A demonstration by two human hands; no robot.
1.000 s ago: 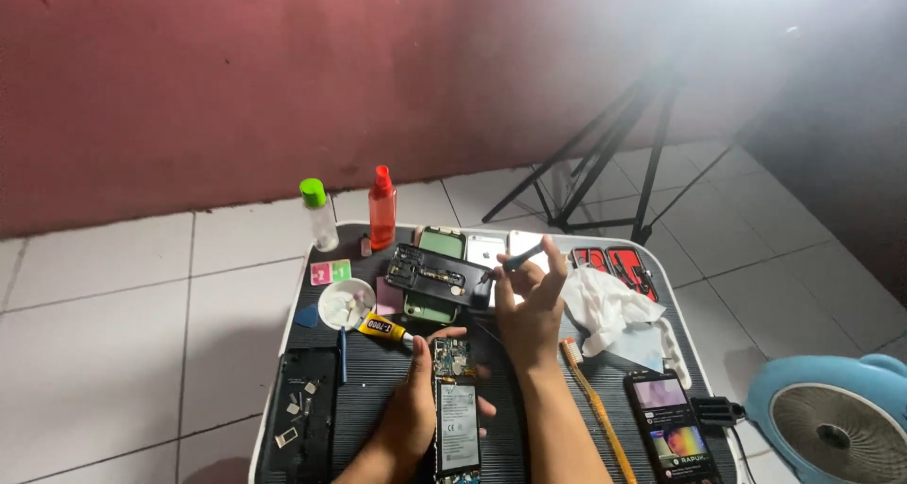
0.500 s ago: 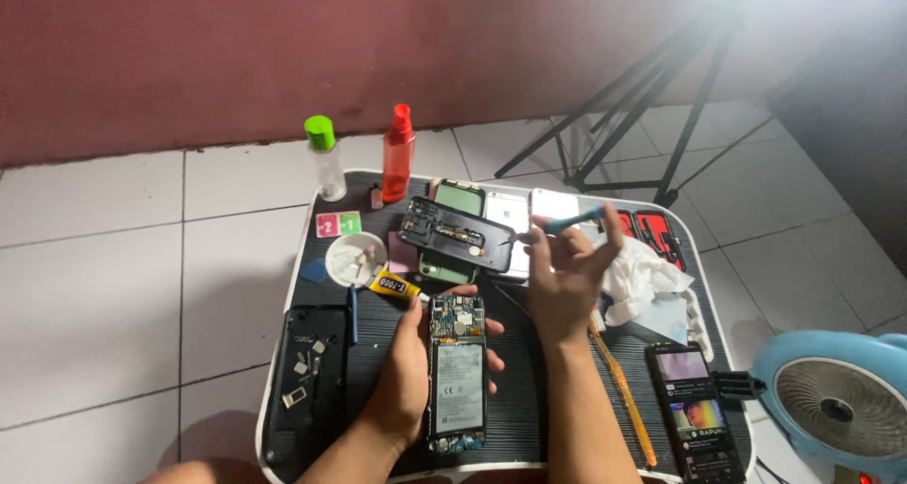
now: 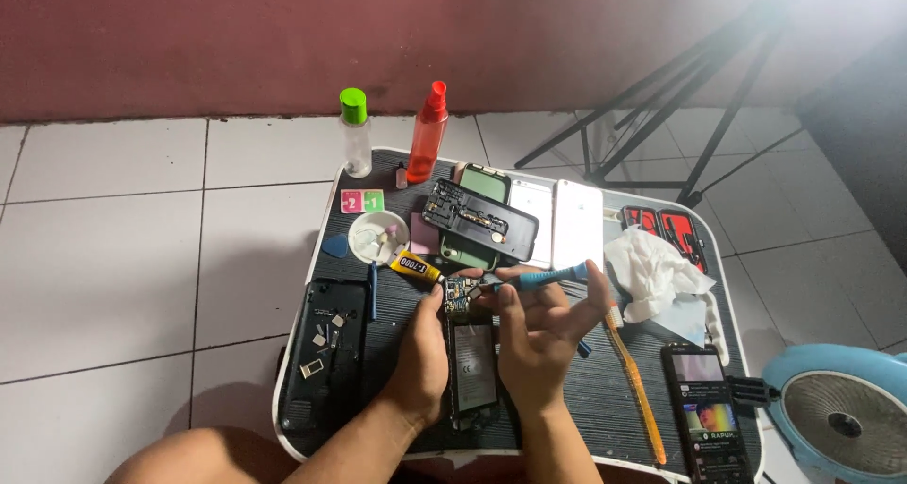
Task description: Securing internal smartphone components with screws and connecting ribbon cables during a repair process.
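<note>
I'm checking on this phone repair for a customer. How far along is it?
Done: the opened phone lies with its back off, battery and boards bare; a black frame holds loose small parts. In hand: the left hand steadies it while the right hand works a blue screwdriver at its top board. Left: it is still open, nothing refitted.

A small square pink-and-green sachet pair (image 3: 363, 201) lies at the tray's far left, beside the bottles; a yellow-and-black glue tube label (image 3: 417, 266) sits left of the hands; a lit, colourful phone screen (image 3: 710, 410) lies near right.
</note>
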